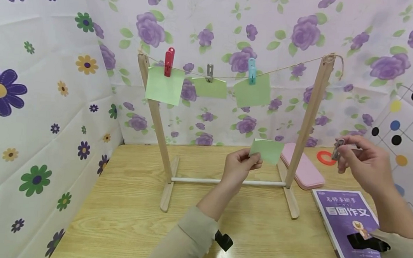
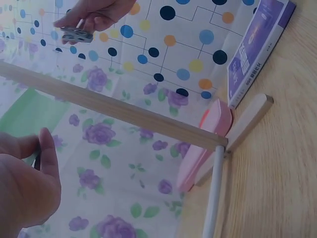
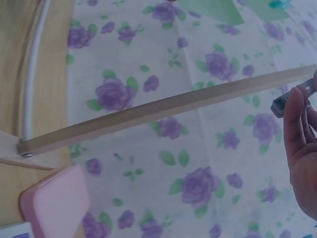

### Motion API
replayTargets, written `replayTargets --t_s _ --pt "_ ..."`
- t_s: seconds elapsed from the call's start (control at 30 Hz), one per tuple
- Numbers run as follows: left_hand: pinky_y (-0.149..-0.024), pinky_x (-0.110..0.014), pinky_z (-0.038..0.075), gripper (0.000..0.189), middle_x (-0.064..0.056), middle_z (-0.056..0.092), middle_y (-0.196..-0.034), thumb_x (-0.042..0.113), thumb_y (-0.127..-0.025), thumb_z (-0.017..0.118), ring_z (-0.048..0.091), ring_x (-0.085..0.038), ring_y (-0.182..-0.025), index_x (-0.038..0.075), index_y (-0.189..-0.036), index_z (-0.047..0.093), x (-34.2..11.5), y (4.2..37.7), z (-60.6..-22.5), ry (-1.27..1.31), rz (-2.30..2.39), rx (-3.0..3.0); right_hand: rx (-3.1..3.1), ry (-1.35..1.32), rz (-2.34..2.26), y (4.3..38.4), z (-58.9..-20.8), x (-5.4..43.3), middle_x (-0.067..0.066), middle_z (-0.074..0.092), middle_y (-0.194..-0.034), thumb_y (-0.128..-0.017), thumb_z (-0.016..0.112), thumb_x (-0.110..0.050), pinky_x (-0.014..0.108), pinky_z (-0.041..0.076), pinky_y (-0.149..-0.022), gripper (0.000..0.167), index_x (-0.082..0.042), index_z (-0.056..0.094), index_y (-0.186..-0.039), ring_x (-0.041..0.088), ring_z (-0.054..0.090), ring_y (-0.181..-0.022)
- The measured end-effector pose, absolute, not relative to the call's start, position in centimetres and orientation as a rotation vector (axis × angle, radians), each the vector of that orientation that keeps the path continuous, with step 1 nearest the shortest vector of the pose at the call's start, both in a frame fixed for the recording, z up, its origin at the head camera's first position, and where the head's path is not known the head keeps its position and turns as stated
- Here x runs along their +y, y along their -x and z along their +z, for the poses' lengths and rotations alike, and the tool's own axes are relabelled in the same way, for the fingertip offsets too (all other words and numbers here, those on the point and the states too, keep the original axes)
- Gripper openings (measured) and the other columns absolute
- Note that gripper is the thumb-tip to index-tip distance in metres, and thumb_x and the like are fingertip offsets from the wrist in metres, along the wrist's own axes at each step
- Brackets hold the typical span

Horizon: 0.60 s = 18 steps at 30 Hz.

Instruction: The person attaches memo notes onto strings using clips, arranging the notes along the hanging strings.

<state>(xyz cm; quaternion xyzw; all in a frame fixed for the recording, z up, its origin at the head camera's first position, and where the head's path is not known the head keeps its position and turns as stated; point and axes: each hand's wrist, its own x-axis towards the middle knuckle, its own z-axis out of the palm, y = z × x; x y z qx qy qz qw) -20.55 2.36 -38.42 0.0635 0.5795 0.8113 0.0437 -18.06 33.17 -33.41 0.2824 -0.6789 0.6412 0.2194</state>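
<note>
My left hand (image 1: 240, 165) pinches a folded green paper (image 1: 269, 151) by its left edge, held up in front of the rack's right side. Out to the right, my right hand (image 1: 369, 161) grips a metal clip (image 1: 338, 149) between thumb and fingers; the right wrist view shows the same clip (image 3: 293, 99) at the fingertips. Above, a twine line (image 1: 287, 67) runs between two wooden posts. On it hang three green papers: one under a red clothespin (image 1: 168, 62), one under a metal clip (image 1: 210, 72), one under a light blue clothespin (image 1: 252, 71).
The rack's white crossbar (image 1: 196, 180) joins wooden feet on the table (image 1: 117, 218). Behind the right post (image 1: 310, 119) lie a pink case (image 1: 304, 169) and an orange-red ring (image 1: 325, 158). A purple book (image 1: 348, 226) lies at the right, under my right forearm.
</note>
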Motion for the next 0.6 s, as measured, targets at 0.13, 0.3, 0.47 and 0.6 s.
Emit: replayTargets --t_s 0.13,0.3,0.47,0.6 --pt "-0.085 -0.028 0.062 0.017 -0.008 0.071 -0.09 0.003 -0.097 0.068 0.07 -0.013 -0.083 -0.003 -0.112 0.072 2.7 20.6 -37.8 -0.205 2.495 1.719 -1.772 -0.907 1.752 18.6 -31.7 32.5 0.008 0.064 -0.077 -0.094 0.062 0.015 0.021 0.041 -0.04 0.019 0.024 0.059 -0.11 0.012 0.052 -0.05" --pt "-0.084 -0.027 0.062 0.018 -0.01 0.071 -0.092 0.002 -0.097 0.067 0.072 -0.014 -0.083 -0.005 -0.113 0.07 3.2 20.7 -37.1 -0.221 2.538 1.696 -1.77 -0.935 1.62 19.1 -28.9 31.4 0.007 0.07 -0.073 -0.092 0.064 0.013 0.011 0.054 -0.051 0.018 0.026 0.06 -0.105 0.008 0.064 -0.055" --pt "-0.085 -0.028 0.062 0.014 -0.012 0.071 -0.093 0.004 -0.098 0.066 0.073 -0.016 -0.086 -0.004 -0.108 0.071 3.8 20.9 -36.3 -0.267 2.572 1.689 -1.766 -0.962 1.491 19.1 -25.6 30.0 0.003 0.074 -0.077 -0.093 0.064 0.011 0.012 0.058 -0.061 0.018 0.026 0.061 -0.103 0.006 0.07 -0.061" --pt "-0.082 -0.028 0.062 0.016 -0.012 0.071 -0.094 0.004 -0.096 0.068 0.074 -0.016 -0.082 -0.004 -0.109 0.071 4.5 20.8 -35.5 -0.239 2.618 1.65 -1.75 -0.976 1.378 19.3 -23.0 28.7 0.0 0.074 -0.079 -0.093 0.065 0.009 0.011 0.057 -0.063 0.02 0.028 0.061 -0.099 0.004 0.069 -0.062"
